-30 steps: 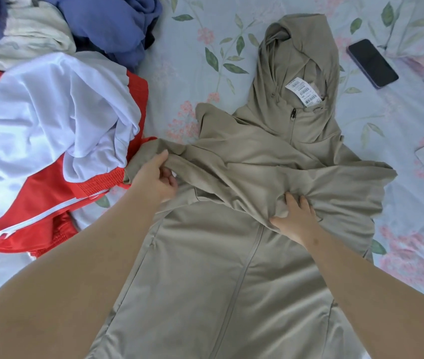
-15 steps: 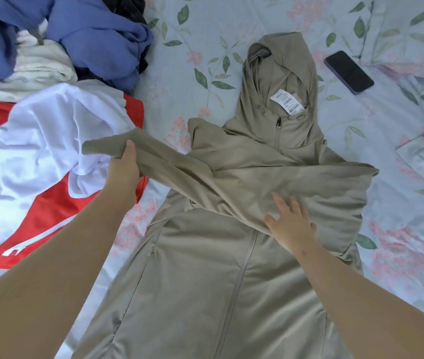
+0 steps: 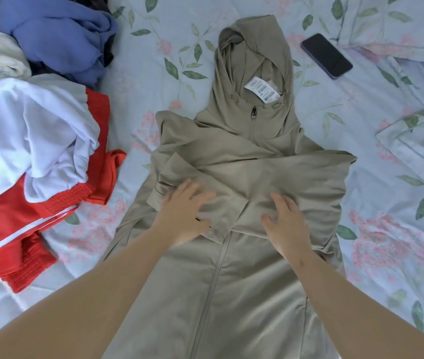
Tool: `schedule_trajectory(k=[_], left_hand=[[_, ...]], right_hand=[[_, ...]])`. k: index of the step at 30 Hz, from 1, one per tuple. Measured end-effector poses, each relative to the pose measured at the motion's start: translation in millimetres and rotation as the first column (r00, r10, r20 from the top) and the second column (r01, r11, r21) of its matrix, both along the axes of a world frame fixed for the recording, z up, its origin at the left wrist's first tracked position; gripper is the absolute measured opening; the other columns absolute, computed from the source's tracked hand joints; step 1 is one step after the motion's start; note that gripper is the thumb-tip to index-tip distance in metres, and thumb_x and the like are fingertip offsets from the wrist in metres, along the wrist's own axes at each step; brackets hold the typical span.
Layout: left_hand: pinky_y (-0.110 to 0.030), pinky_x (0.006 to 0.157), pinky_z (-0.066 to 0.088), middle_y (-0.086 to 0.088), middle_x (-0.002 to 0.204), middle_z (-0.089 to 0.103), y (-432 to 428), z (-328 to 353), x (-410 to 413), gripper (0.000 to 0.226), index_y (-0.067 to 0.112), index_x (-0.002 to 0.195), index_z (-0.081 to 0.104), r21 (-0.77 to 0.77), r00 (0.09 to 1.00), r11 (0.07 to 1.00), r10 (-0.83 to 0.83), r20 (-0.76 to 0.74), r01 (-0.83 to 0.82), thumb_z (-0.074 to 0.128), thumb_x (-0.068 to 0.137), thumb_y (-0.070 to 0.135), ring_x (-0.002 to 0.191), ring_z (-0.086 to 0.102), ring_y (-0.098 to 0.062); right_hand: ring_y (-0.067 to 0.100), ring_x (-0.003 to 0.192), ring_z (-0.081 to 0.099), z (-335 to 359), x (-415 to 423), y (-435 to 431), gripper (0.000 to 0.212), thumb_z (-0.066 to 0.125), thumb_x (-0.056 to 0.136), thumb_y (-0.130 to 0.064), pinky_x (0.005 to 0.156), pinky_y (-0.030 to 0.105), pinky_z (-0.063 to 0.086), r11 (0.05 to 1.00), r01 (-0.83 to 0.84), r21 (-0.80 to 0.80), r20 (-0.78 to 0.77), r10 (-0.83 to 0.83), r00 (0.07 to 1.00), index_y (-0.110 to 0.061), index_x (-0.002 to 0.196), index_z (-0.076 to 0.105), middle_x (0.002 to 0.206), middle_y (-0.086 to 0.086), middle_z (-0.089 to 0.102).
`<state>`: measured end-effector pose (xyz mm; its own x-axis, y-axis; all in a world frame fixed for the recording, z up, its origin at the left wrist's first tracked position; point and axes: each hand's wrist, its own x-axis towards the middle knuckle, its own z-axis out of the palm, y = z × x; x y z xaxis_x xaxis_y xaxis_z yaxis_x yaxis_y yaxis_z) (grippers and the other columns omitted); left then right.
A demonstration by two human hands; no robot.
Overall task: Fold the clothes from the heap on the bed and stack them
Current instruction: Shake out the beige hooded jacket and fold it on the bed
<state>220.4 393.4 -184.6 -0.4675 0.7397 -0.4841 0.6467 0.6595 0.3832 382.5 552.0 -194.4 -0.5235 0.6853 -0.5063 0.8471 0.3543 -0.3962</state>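
Floral bedsheet (image 3: pixel 153 60) covers the whole surface, and on it a khaki hooded zip jacket (image 3: pixel 244 294) lies face up directly under both hands. The left hand (image 3: pixel 182 211) and right hand (image 3: pixel 283 221) rest flat on it with fingers straight and spread, palms down, gripping nothing; they press on the two sleeves, which are crossed over the chest. The jacket's long axis runs straight away from the person: the hem lies back toward the wrists and forearms, and the hood (image 3: pixel 252 47) with its white tag (image 3: pixel 260 89) lies beyond the fingertips, roughly between the hands and a little nearer the right one. Judging by this, the next fold goes along that axis, hood down or hem up, and either hand can reach. Outward of the left hand sits the heap: a white garment (image 3: pixel 24 125) over a red one (image 3: pixel 11 242), with a blue garment (image 3: pixel 55 35) farther off. A dark phone (image 3: pixel 326 55) lies beyond the right hand, well apart from the hood.
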Motion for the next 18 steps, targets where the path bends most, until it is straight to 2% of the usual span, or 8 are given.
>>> schedule_trajectory(k=[2,3,6,9,11,13,15,18], left_hand=[[-0.046,0.110,0.025,0.001,0.147,0.033,-3,2,-7,0.046,0.027,0.133,0.047,0.227,0.929,0.922,0.347,-0.126,-0.314,0.057,0.088,0.028,0.138,0.026,-0.024],[-0.047,0.106,0.029,-0.001,0.144,0.037,-3,3,-12,0.045,0.024,0.133,0.046,0.262,0.863,0.866,0.476,-0.169,-0.426,0.056,0.089,0.027,0.133,0.032,-0.028],[-0.049,0.100,0.032,-0.009,0.137,0.045,3,-1,-33,0.059,0.018,0.140,0.034,0.168,0.750,0.759,0.649,-0.128,-0.629,0.059,0.089,0.031,0.124,0.041,-0.035],[-0.040,0.089,0.040,-0.009,0.109,0.062,10,-9,-53,0.038,0.015,0.123,0.050,0.146,0.753,0.748,0.657,-0.029,-0.647,0.060,0.088,0.028,0.105,0.054,-0.034],[-0.030,0.069,0.032,-0.006,0.085,0.059,12,-13,-67,0.015,0.012,0.093,0.057,0.277,0.768,0.744,0.640,-0.035,-0.607,0.055,0.091,0.027,0.086,0.053,-0.031],[-0.029,0.061,0.021,-0.005,0.073,0.050,12,-11,-80,0.020,0.012,0.080,0.048,0.395,0.744,0.707,0.663,-0.082,-0.586,0.050,0.095,0.024,0.074,0.044,-0.028],[-0.033,0.062,0.022,-0.010,0.073,0.048,10,-10,-90,0.024,0.011,0.077,0.042,0.397,0.743,0.732,0.650,-0.162,-0.553,0.044,0.097,0.023,0.073,0.041,-0.030],[-0.039,0.068,0.030,-0.025,0.094,0.058,10,-13,-93,0.022,0.006,0.094,0.048,0.248,0.767,0.810,0.585,-0.263,-0.532,0.035,0.100,0.023,0.089,0.049,-0.042]], right_hand=[[0.029,0.133,0.031,-1,-3,6,0.055,0.048,0.094,-0.030,0.108,0.044,0.030,0.999,-0.001,0.036,-0.039,0.002,0.999,-0.029,0.145,0.029,0.150,0.004,0.031],[0.030,0.130,0.034,-2,-5,9,0.054,0.048,0.094,-0.029,0.107,0.044,0.032,0.999,-0.006,0.043,-0.050,0.008,0.999,-0.028,0.145,0.029,0.146,0.005,0.035],[0.027,0.109,0.048,-3,-14,21,0.057,0.047,0.095,-0.026,0.093,0.041,0.043,1.000,0.011,0.028,-0.115,-0.008,0.993,-0.032,0.147,0.023,0.124,0.008,0.047],[0.021,0.085,0.051,-4,-29,37,0.063,0.046,0.096,-0.021,0.073,0.033,0.043,0.997,0.056,0.046,-0.205,-0.046,0.978,-0.035,0.149,0.015,0.104,0.005,0.047],[0.023,0.081,0.053,-7,-40,51,0.065,0.047,0.096,-0.020,0.072,0.036,0.047,0.993,0.118,0.030,-0.217,-0.108,0.970,-0.034,0.149,0.014,0.095,0.008,0.051],[0.025,0.080,0.054,-11,-45,68,0.056,0.048,0.096,-0.020,0.072,0.037,0.049,0.980,0.200,-0.021,-0.177,-0.200,0.964,-0.028,0.145,0.024,0.091,0.007,0.055],[0.026,0.081,0.052,-15,-45,83,0.029,0.046,0.096,-0.021,0.070,0.036,0.046,0.973,0.229,-0.012,-0.105,-0.229,0.968,-0.020,0.125,0.043,0.094,0.008,0.057],[0.026,0.082,0.050,-17,-45,98,0.006,0.042,0.098,-0.022,0.064,0.033,0.039,0.959,0.276,0.064,-0.083,-0.270,0.959,-0.017,0.098,0.046,0.095,0.007,0.057]])
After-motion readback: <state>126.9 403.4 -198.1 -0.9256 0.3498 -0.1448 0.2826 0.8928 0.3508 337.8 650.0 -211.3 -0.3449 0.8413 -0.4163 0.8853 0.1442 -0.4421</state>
